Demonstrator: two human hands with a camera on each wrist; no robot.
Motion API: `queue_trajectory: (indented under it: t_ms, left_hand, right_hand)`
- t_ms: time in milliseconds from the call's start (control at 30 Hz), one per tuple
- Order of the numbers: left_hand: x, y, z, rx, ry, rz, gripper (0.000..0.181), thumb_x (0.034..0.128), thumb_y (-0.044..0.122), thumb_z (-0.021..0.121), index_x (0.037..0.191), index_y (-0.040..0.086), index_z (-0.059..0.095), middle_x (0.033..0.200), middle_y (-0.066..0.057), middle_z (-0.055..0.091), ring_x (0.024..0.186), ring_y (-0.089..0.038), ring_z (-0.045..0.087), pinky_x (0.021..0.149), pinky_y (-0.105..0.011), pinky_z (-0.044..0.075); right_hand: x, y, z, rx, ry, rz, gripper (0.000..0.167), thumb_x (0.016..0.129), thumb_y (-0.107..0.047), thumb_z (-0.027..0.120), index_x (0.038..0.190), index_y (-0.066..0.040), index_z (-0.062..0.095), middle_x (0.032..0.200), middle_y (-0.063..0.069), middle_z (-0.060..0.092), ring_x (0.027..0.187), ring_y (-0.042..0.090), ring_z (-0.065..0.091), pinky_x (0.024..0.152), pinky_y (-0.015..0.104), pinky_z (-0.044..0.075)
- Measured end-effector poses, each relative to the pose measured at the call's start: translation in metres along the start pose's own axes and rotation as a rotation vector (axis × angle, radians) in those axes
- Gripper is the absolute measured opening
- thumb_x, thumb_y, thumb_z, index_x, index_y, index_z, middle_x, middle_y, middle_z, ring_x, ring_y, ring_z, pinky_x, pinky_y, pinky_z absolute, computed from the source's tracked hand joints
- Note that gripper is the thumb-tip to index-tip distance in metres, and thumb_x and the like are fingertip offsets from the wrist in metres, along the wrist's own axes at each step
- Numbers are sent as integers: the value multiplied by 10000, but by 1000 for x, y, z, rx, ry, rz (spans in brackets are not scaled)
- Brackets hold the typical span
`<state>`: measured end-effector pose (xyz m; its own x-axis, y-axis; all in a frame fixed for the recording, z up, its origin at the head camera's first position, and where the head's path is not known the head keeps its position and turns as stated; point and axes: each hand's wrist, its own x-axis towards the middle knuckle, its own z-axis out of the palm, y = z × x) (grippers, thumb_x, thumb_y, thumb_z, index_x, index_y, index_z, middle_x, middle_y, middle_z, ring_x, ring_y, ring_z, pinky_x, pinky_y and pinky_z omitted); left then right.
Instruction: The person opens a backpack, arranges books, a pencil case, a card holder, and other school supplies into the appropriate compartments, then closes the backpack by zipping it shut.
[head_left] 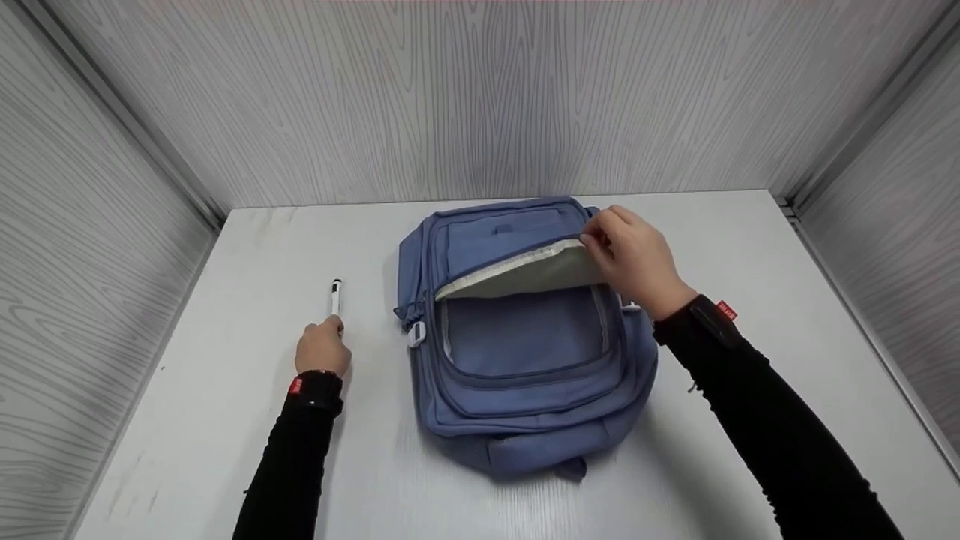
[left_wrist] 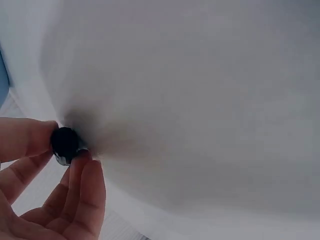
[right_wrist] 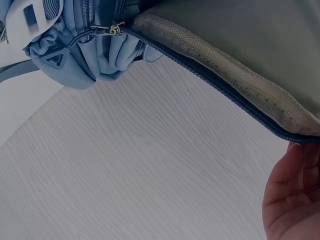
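A blue backpack [head_left: 525,405] lies on its back on the white table, its front pocket unzipped. My right hand [head_left: 637,259] pinches the edge of the pocket flap [head_left: 529,276] and holds it raised, so the pale lining shows. The right wrist view has the fingertips [right_wrist: 294,152] on the zipper-lined edge, with a metal zipper pull [right_wrist: 114,30] farther along. Left of the backpack, my left hand [head_left: 322,349] grips a white marker [head_left: 336,298] with a black end pointing away from me. Close up, the thumb and fingers pinch around its other black end [left_wrist: 65,145].
Wood-grain panels rise at the back [head_left: 480,105], left [head_left: 82,225] and right [head_left: 892,172] of the table [head_left: 360,465]. A white buckle [head_left: 417,334] sits on the backpack's left side. A dark strap end [head_left: 573,469] pokes out at its near edge.
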<state>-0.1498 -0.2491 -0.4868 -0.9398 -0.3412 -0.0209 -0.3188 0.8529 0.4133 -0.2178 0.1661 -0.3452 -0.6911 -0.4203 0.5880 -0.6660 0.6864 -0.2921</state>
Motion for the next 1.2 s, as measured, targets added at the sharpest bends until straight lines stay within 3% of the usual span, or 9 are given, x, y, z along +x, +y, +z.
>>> queue_trajectory:
  t_ms: [200,333,433,500,600,767,900,1067,1200]
  left_hand:
    - [-22,1,-35,-241,32,1,271,861,25,579,1124,-42,582,944,-283,702,777,-328,668,623,-340,506]
    - [-61,11,-69,-421,-78,23,287,880,73,641,1152,-20,642,960,-193,726,744,-95,648,632,-193,485]
    - [-89,26,-77,-622,-199,24,274,896,30,647,1157,-52,644,926,-124,723,714,-35,621,645,-181,514]
    - [-102,38,-74,-745,-283,22,253,896,-2,630,1136,-82,634,887,-77,720,680,-53,607,634,-190,522]
    - [-108,60,-64,-901,-335,-22,187,883,-42,617,1058,-106,630,778,-18,696,613,-76,548,577,-197,481]
    - [-103,95,-46,-1037,-299,-110,56,862,-77,633,907,-49,615,667,11,624,551,-62,517,524,-173,466]
    - [-93,121,-35,-1112,-308,-169,64,871,-102,605,916,-66,577,674,-16,604,551,-60,583,530,-163,526]
    - [-84,149,-23,-1215,-358,-173,185,907,-125,514,1091,-142,522,861,-127,619,623,-66,642,649,-179,582]
    - [-83,164,-13,-1253,-455,-119,424,924,-140,485,1345,-136,442,1266,-313,570,882,-207,708,887,-278,593]
  right_hand:
    - [-5,-1,0,1,53,-6,94,958,-103,641,933,-15,617,870,158,600,783,253,599,680,395,516]
    - [-12,-3,4,15,137,-64,82,951,-79,645,926,-11,606,847,161,574,744,239,554,641,370,470]
    - [-16,-4,9,39,201,-87,65,939,-44,647,914,-9,598,845,161,562,724,234,525,624,356,430]
    - [-17,-4,10,54,229,-92,63,927,-29,652,903,-5,599,844,160,566,721,236,520,622,348,417]
    - [-19,-4,12,66,238,-90,57,919,-15,654,898,1,604,845,162,576,725,241,530,624,342,421]
    - [-25,-8,12,71,228,-110,71,908,-14,670,896,-1,601,843,161,575,715,232,536,613,324,426]
    - [-29,-10,11,83,240,-136,75,893,-4,681,891,-5,606,833,153,571,709,225,529,614,313,419]
    - [-33,-9,13,100,250,-147,78,884,16,677,894,-4,602,822,145,560,700,218,506,615,296,397]
    - [-38,-7,14,116,242,-147,88,877,30,674,891,-4,594,817,143,550,701,215,494,619,290,382]
